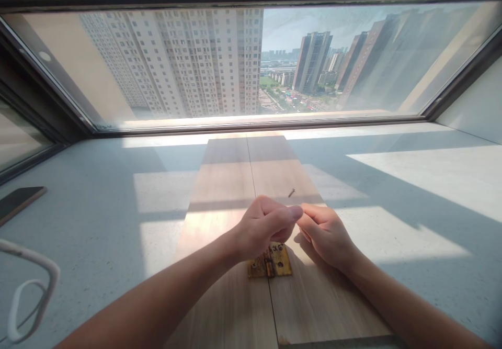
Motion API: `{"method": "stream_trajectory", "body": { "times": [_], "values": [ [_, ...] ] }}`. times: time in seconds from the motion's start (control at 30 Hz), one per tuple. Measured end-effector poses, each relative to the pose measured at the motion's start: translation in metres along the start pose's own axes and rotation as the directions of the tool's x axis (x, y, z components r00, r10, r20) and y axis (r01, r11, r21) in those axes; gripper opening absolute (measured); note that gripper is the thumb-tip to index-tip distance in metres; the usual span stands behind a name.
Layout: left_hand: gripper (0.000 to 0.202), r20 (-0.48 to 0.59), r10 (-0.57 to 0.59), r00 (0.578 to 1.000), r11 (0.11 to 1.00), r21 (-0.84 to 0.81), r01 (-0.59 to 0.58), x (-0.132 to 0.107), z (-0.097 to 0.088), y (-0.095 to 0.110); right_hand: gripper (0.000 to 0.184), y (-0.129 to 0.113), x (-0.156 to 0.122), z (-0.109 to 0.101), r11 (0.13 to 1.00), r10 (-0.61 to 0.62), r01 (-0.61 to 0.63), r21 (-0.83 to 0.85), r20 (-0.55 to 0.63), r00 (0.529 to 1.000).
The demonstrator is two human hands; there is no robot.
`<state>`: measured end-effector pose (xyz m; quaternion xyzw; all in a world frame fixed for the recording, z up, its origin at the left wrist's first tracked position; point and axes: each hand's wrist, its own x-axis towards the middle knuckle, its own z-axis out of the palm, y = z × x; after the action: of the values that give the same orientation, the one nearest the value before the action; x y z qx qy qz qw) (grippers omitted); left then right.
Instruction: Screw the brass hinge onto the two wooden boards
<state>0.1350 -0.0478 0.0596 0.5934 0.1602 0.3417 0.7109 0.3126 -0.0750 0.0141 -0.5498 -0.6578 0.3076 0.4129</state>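
Hinge (270, 261) on boards (235, 181), screw (291, 193) beyond

Bright window (251, 61) daylight, hard shadow bands, edges bent by distortion.

Far left on the pale stone sill (98, 223), a dark phone (19, 201); near left, a looped white cable (31, 296); beyond, a wide window (251, 61) onto tower blocks (188, 61).

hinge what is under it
The hinge lies across the seam of two wooden boards. The left hand covers its far edge, so whatever is there cannot be seen.
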Motion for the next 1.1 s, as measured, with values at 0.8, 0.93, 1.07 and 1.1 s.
{"method": "stream_trajectory", "body": {
  "times": [0.8,0.93,1.07,1.1],
  "values": [
    [0.045,-0.547,0.287,0.787,0.957,0.192,-0.216,-0.003,0.032,-0.020,0.040,-0.004,-0.003,0.000,0.999,-0.009,0.010,-0.033,0.022,1.000],
    [0.047,-0.465,0.251,0.849,0.964,0.195,-0.179,-0.004,0.027,-0.019,0.042,-0.004,-0.003,0.000,0.999,-0.041,0.041,-0.026,0.011,0.999],
    [0.047,-0.314,0.196,0.929,0.977,0.141,-0.159,-0.003,0.017,-0.013,0.042,-0.004,-0.002,0.001,0.998,-0.059,0.059,-0.029,0.007,0.998],
    [0.048,-0.278,0.169,0.946,0.983,0.117,-0.142,-0.002,0.015,-0.011,0.042,-0.004,-0.002,0.000,0.998,-0.058,0.058,-0.028,0.008,0.998]
  ]
}}
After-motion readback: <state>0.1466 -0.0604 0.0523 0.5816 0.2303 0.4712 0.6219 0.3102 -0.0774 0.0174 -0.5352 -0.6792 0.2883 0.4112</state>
